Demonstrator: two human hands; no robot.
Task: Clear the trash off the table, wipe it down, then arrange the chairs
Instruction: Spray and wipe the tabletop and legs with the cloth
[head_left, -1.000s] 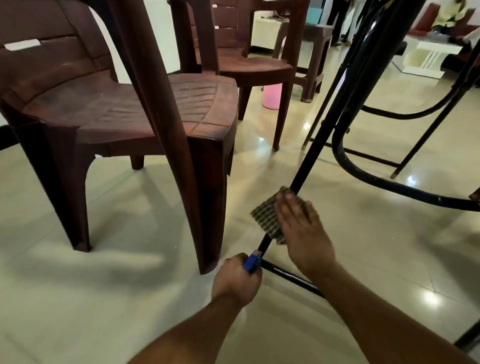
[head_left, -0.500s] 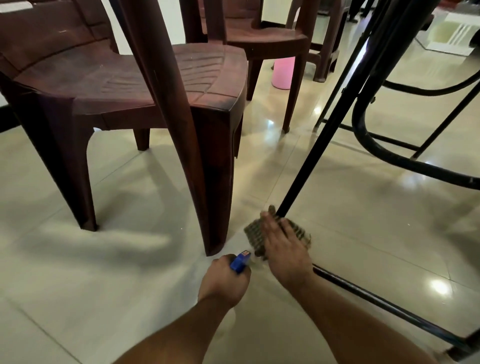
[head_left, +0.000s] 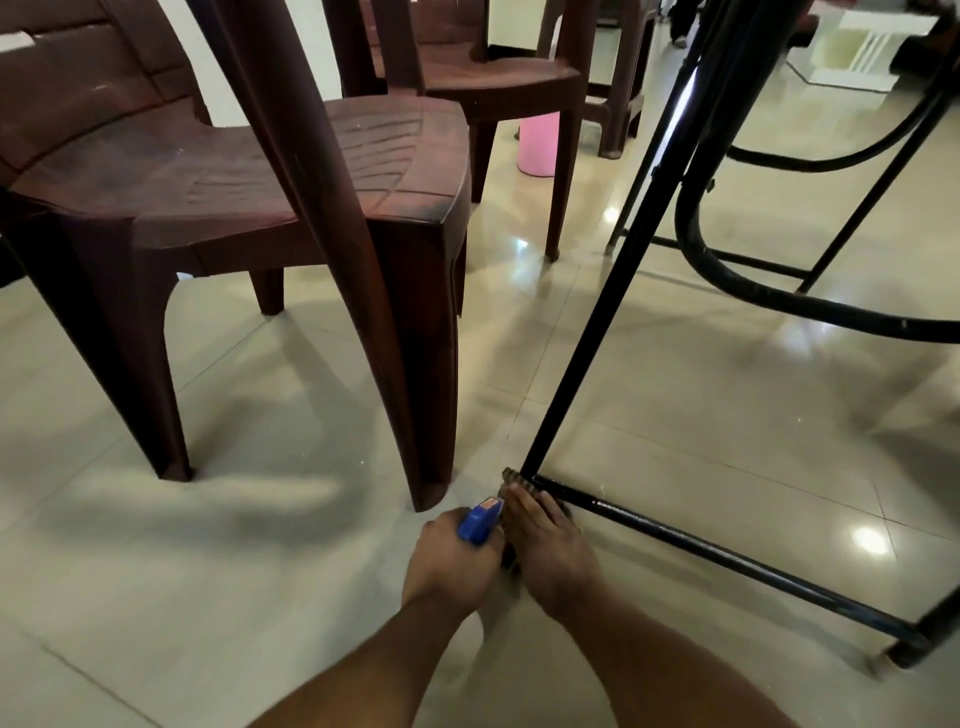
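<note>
My right hand (head_left: 548, 551) presses a checked cloth (head_left: 514, 475) against the foot of the table's black metal leg (head_left: 597, 332), where the leg meets the low floor bar (head_left: 727, 558). Most of the cloth is hidden under the hand. My left hand (head_left: 449, 564) is closed around a blue spray-bottle nozzle (head_left: 480, 521), right beside the right hand; the bottle itself is hidden. A brown plastic chair (head_left: 234, 171) stands just to the left, its front leg (head_left: 426, 405) close to both hands.
A second brown chair (head_left: 498, 78) and a pink bin (head_left: 540, 145) stand farther back. Curved black table-frame tubes (head_left: 779, 301) cross on the right. The floor is glossy beige tile (head_left: 208, 571). A white table (head_left: 872, 57) sits far back right.
My right hand has slid the cloth down the table leg to its foot at the floor. The left hand with the nozzle followed downward. The view has dropped lower.
</note>
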